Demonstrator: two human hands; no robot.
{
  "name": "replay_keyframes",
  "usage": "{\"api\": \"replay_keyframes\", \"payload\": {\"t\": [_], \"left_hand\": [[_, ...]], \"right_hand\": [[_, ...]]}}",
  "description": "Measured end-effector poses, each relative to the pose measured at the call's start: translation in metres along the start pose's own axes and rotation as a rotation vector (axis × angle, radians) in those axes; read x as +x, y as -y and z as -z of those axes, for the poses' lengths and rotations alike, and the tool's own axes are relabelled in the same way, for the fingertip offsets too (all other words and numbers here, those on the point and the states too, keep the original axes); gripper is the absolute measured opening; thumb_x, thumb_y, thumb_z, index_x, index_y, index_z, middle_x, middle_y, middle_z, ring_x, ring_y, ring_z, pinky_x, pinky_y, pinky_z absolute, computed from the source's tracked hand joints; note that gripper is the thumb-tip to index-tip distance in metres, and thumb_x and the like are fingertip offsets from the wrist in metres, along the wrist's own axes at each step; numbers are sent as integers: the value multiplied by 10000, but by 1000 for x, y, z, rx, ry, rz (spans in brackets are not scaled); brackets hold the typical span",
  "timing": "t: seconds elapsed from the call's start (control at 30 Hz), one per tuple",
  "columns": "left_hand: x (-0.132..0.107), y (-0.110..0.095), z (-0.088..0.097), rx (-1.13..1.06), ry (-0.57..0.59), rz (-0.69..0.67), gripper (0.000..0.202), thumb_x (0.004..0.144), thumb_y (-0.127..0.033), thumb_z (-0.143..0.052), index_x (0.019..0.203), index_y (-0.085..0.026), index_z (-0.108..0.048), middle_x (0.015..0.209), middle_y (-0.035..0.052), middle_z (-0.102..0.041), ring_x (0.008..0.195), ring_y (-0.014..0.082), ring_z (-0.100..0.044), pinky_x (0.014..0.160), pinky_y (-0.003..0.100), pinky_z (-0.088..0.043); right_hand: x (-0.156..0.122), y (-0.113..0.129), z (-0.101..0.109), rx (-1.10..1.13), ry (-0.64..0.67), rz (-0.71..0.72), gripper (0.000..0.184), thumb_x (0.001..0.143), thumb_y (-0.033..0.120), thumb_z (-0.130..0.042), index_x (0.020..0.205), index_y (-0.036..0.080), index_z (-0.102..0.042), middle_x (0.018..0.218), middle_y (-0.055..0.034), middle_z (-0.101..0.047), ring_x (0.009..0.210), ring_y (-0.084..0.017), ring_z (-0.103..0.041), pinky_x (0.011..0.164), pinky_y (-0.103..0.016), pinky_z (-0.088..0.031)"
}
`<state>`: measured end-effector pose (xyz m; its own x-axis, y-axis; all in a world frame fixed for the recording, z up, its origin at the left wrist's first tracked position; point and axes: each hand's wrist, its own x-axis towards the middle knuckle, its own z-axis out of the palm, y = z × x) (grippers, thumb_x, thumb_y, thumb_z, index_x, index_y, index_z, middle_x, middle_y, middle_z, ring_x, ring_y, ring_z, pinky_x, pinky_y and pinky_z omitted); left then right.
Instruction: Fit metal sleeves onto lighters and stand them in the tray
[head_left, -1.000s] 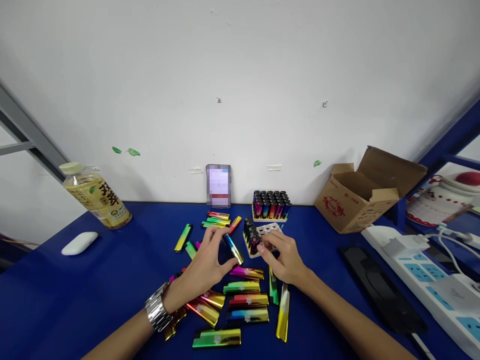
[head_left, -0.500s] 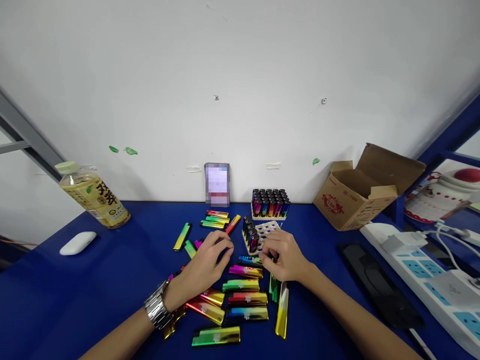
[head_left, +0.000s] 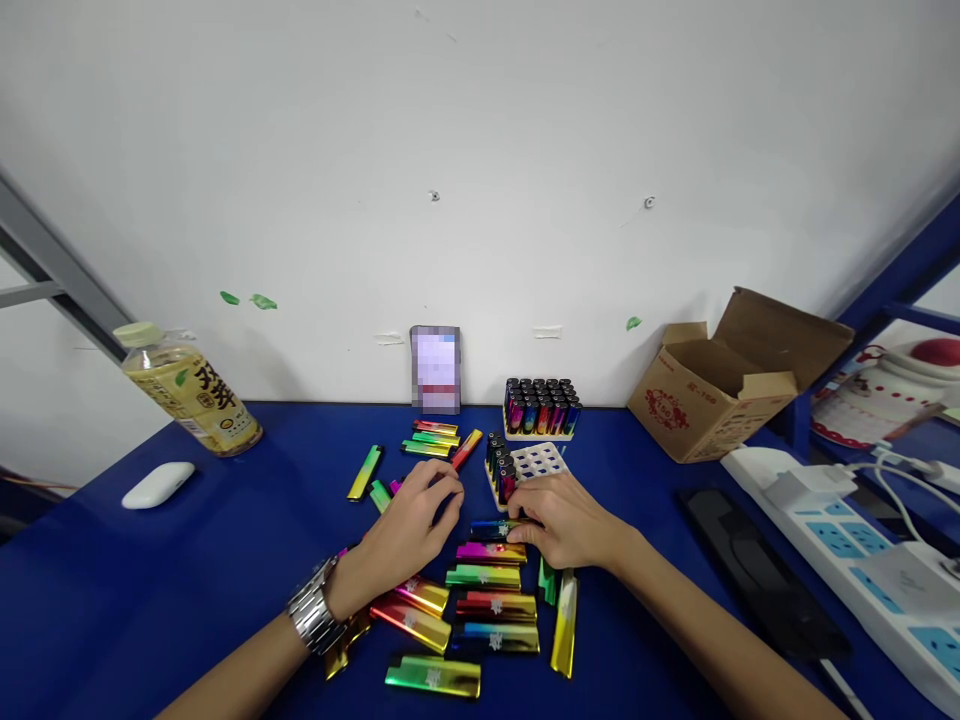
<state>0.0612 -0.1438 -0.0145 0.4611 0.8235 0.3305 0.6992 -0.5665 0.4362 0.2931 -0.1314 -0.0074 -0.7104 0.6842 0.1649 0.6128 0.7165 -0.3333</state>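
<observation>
Several shiny rainbow-coloured lighters (head_left: 484, 577) lie in a loose column on the blue table (head_left: 247, 540). My right hand (head_left: 570, 522) pinches the right end of a dark blue lighter (head_left: 489, 527) lying flat at the top of that column. My left hand (head_left: 409, 532), with a metal watch on its wrist, hovers with loosely bent fingers and nothing in them, over a few lighters (head_left: 381, 495) left of the column. Just behind my hands stands a white slotted tray (head_left: 541, 462) with several upright lighters (head_left: 501, 468) in its left rows.
A full tray of upright lighters (head_left: 541, 410) stands at the wall beside a small blurred card (head_left: 435, 368). An open cardboard box (head_left: 720, 390), a black flat object (head_left: 757, 575) and a power strip (head_left: 862, 560) are at the right. A tea bottle (head_left: 187, 390) and a white mouse (head_left: 157, 484) are at the left.
My left hand put down the dark blue lighter it held and drew back left. My right hand left the tray and took hold of that lighter's end on the table.
</observation>
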Motion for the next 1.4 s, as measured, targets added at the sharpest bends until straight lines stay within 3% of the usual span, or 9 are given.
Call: {"api": "replay_keyframes", "payload": {"t": [0.43,0.5,0.6,0.7,0.87,1.0,1.13,1.23,1.4], "left_hand": [[1,2,2,9,2,1,253,947,-276,-367,914,-202,-606,1020,78,-586,994,219,-554,886,390,-479],[1,2,2,3,-8,-1,253,946,-272,-368,916,-198,-609,1015,80,-590,983,217,-557,890,393,-479],[2,2,3,-7,-21,-2,259,944,-266,-367,920,-194,-615,1008,81,-598,970,213,-563,892,394,-482],[3,2,3,-12,-30,2,277,948,-276,-359,922,-198,-624,1001,80,-605,963,212,-567,883,389,-488],[1,0,4,-7,-13,2,293,960,-281,-335,937,-200,-616,1004,78,-604,969,210,-566,889,382,-478],[4,3,8,-30,-39,3,261,955,-293,-352,954,-201,-596,1014,76,-606,984,210,-565,914,384,-459],[27,19,19,-229,-133,104,255,921,-372,-413,838,-206,-589,954,60,-628,926,212,-577,844,359,-460],[59,36,32,-614,-256,338,261,817,-431,-556,798,-180,-623,904,44,-647,745,168,-573,736,313,-459],[108,53,54,-805,-368,381,291,739,-423,-581,641,-154,-527,963,94,-632,661,126,-548,570,272,-433]], "right_hand": [[-3,-3,7,52,-49,77,41,797,163,-632,791,177,-594,740,-38,-640,690,-183,-546,647,-289,-385],[-6,-8,12,189,-67,61,64,808,200,-619,758,186,-581,637,4,-555,636,-163,-496,628,-281,-375],[-10,-18,20,557,-134,13,264,806,425,-634,711,190,-559,605,34,-419,599,-141,-432,580,-262,-361],[-11,-29,21,1014,-282,-50,412,724,581,-677,741,189,-552,748,-6,-489,664,-149,-483,594,-274,-411],[-7,-37,11,1510,-617,-281,348,696,443,-769,851,222,-550,871,-19,-615,748,-145,-602,751,-320,-501],[-2,-34,6,1616,-672,-362,332,712,351,-760,937,229,-548,774,17,-643,688,-116,-626,755,-294,-522],[-1,-31,4,1605,-614,-389,192,716,239,-668,828,202,-516,687,6,-652,631,-145,-635,668,-310,-529],[-1,-30,3,1584,-586,-354,140,678,178,-564,780,211,-474,551,33,-603,548,-167,-619,574,-309,-499],[1,-28,-2,1514,-561,-328,118,625,152,-494,730,203,-475,478,58,-535,398,-126,-498,466,-261,-400]]}}
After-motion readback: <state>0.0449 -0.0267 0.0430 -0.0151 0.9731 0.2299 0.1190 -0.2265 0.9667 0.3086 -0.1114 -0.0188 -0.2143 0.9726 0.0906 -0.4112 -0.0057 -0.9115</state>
